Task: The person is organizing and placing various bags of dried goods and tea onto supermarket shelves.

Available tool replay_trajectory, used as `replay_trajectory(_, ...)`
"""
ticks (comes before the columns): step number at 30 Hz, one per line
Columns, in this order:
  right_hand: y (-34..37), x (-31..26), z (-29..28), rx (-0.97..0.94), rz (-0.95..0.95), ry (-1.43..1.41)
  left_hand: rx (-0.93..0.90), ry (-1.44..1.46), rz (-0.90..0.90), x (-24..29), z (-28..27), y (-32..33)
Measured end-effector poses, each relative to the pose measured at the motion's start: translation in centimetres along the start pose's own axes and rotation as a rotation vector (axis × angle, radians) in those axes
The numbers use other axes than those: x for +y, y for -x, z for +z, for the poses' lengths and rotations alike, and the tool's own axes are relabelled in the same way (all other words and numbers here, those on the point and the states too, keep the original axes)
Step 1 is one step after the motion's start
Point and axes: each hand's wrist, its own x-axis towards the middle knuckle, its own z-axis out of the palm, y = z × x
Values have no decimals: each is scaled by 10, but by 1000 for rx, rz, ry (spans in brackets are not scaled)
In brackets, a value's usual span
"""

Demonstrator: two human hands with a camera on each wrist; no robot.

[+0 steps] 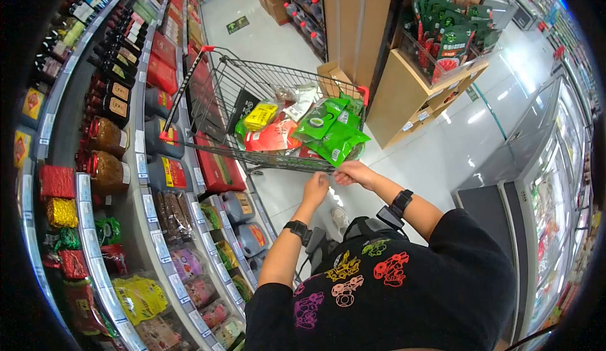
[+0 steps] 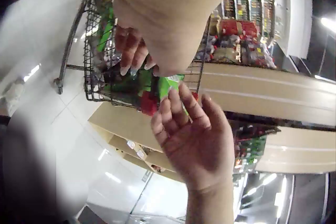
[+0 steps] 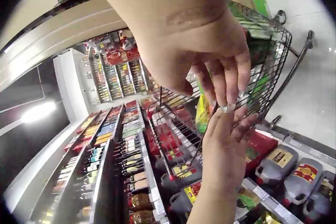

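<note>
Both bare hands hover just in front of the near side of a wire shopping cart (image 1: 252,157), holding nothing. My left hand (image 1: 315,190) has loosely bent fingers. Close to it on the right, my right hand (image 1: 355,174) shows relaxed fingers, its palm facing the camera in the left wrist view. In the right wrist view, the right hand's fingertips overlap those of the left hand (image 3: 226,148). Inside the cart lie shiny green bags (image 1: 338,141), a red-and-white bag (image 1: 271,137), a yellow pack (image 1: 261,117) and a white packet (image 1: 303,101).
Shelves on the left carry dark bottles (image 1: 117,98), jars (image 1: 108,173), large jugs (image 1: 169,173) and bagged goods (image 1: 140,297). A wooden stand (image 1: 394,101) with green-and-red pouches (image 1: 454,45) is beyond the cart. Glass-topped freezers (image 1: 549,225) line the right.
</note>
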Motion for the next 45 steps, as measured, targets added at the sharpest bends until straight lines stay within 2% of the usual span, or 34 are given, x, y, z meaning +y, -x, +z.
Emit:
replay_trajectory(3,-20,-31,20,-16,15,-16,61,11,5,8,-32,-18)
replay_trajectory(4,-29,-38,25,-54,11,-38,83,2,-11,26,-49,-22)
replay_trajectory(7,-60,-62,41,-85,34,-152,270,-92,93,42,-75,-49)
replay_trajectory(8,-76,-67,44,-90,49,-187,219,1,45,47,-83,-59)
replay_trajectory(11,-129,-82,53,-13,77,-299,335,-69,214,54,-104,-93)
replay_trajectory(12,-149,-87,54,-29,88,-322,313,-32,191,52,-115,-106)
replay_trajectory(15,-207,-108,62,122,63,-319,397,-250,239,17,-160,-166)
replay_trajectory(17,-253,-116,62,178,80,-346,322,-309,-51,-27,-193,-213)
replay_trajectory(18,-271,-121,65,237,120,-359,295,-370,-171,-31,-212,-225)
replay_trajectory(19,-288,-121,66,298,165,-374,311,-476,-180,-45,-228,-237)
replay_trajectory(23,-349,-118,70,392,308,-366,146,-497,-500,-82,-275,-274)
replay_trajectory(24,-351,-123,72,334,347,-450,99,-505,-577,-89,-279,-280)
replay_trajectory(28,-387,-98,85,248,279,-386,-34,-579,-624,-109,-290,-295)
replay_trajectory(31,-408,-69,90,373,280,-346,-111,-640,-551,-108,-297,-300)
replay_trajectory(32,-417,-58,87,336,275,-375,-101,-674,-487,-107,-298,-301)
replay_trajectory(35,-411,-85,103,456,307,-342,-121,-771,-325,-111,-301,-307)
replay_trajectory(38,-408,-99,110,431,303,-345,-183,-779,-249,-100,-302,-309)
replay_trajectory(41,-417,-79,105,387,353,-439,-169,-727,-287,-111,-293,-308)
replay_trajectory(45,-407,-76,113,424,309,-592,-209,-653,-362,-121,-284,-304)
